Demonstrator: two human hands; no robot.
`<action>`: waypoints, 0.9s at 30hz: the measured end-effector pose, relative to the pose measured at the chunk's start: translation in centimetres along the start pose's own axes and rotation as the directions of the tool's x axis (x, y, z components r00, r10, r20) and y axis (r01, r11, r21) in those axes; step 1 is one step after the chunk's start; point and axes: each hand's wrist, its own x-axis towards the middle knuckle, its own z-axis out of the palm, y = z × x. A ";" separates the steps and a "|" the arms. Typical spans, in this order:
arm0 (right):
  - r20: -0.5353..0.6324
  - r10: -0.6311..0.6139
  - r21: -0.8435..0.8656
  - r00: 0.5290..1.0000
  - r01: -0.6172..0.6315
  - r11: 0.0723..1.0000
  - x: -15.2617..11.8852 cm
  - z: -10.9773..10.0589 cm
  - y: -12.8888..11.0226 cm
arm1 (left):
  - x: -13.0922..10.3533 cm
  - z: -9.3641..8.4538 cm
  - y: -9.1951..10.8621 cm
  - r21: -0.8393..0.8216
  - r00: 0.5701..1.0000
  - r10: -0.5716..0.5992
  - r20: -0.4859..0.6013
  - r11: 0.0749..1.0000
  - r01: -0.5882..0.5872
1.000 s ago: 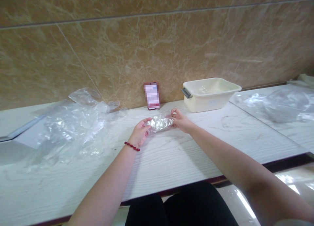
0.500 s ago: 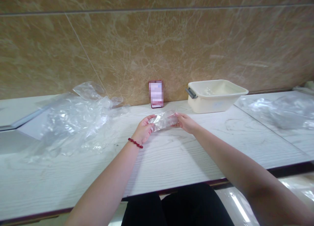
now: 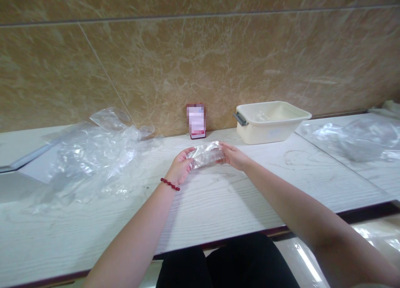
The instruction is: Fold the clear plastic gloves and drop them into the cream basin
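Observation:
A clear plastic bag (image 3: 206, 154), folded into a narrow strip, stretches between my two hands just above the white tabletop (image 3: 215, 204). My left hand (image 3: 180, 165) pinches its left end, thumb in front and fingers behind; a red bead bracelet circles that wrist. At the other end, my right hand (image 3: 233, 156) grips the bag with fingers closed over the edge. Whether anything lies inside the bag is hard to make out. Behind it, a phone (image 3: 196, 121) with a red edge leans upright against the wall.
A heap of clear plastic bags (image 3: 103, 155) lies to the left, partly over a white box (image 3: 18, 184). A cream plastic bin (image 3: 265, 130) with a grey handle stands right of the phone. More clear plastic (image 3: 356, 138) lies far right. The marbled wall (image 3: 200, 63) bounds the back.
My right hand has shifted slightly left along the bag, and the plastic's creases look a little different. Both hands still hold it. The whole view has moved slightly.

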 end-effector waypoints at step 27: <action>-0.008 0.072 -0.110 0.997 -0.073 0.991 -0.4 0.3 -0.6 | 0.0 0.3 -0.1 0.077 0.999 0.042 -0.021 0.996 -0.040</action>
